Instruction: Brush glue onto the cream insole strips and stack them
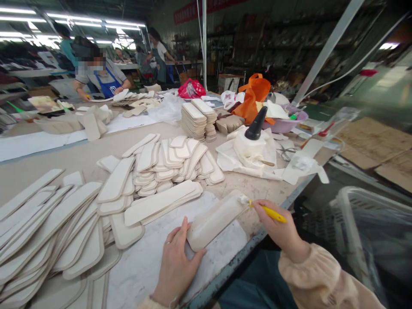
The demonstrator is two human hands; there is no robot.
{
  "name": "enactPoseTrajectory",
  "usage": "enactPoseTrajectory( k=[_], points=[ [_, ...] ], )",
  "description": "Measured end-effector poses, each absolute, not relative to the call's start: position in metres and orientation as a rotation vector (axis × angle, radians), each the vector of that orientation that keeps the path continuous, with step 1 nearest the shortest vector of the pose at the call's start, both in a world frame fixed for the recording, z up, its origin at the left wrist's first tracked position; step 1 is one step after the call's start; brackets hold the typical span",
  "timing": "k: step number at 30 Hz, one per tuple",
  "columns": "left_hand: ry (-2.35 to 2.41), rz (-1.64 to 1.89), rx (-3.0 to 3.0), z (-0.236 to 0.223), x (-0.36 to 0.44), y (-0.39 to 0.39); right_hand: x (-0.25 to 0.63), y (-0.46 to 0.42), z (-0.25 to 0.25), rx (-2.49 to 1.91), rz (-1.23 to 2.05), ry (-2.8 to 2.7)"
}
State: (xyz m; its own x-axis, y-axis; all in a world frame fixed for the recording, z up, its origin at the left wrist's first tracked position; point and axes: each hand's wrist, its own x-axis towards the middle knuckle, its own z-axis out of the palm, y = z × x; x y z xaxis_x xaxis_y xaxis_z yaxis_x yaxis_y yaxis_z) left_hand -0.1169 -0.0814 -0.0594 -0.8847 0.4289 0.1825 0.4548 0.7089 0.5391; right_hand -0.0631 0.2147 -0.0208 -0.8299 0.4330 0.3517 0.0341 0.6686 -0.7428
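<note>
A long, pale, rounded-end panel (215, 219) with a wet sheen lies flat on a white sheet (138, 274). My left hand (180, 257) rests at its near end, fingers and thumb spread against the edges. In my right hand (280, 227) is a brush with a yellow handle (273, 213), closed in the fingers. Its tip, coated in something white, touches the panel's far end. Beyond it stands a white container (249, 148) with a black cone-shaped spout (256, 124) and a small brush handle (267, 163) at its side.
Heaps of similar pale panels (54, 223) cover the left and middle, with neat stacks (193, 118) behind. Scissors (287, 150) lie at right. A white plastic basket (350, 223) stands beyond the table edge (238, 266). A person in a blue apron (107, 81) works across the table.
</note>
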Motion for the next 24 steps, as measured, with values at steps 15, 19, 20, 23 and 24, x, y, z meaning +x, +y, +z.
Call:
enactPoseTrajectory(
  k=[15, 19, 20, 23, 24],
  points=[
    [-2.873, -0.897, -0.715, -0.067, -0.119, -0.083, -0.059, 0.177, -0.009, 0.272, 0.650, -2.524],
    [-2.890, -0.901, -0.694, -0.066, -0.121, -0.083, -0.076, 0.198, -0.018, 0.085, 0.309, -2.610],
    [-2.894, -0.903, -0.690, -0.066, -0.121, -0.083, -0.077, 0.193, -0.018, 0.128, 0.292, -2.658],
    [-2.880, -0.926, -0.700, -0.068, -0.122, -0.083, -0.072, 0.158, -0.012, 0.396, 0.449, -2.762],
    [-2.870, -0.942, -0.706, -0.068, -0.122, -0.083, -0.068, 0.144, -0.009, 0.479, 0.568, -2.769]
  ],
)
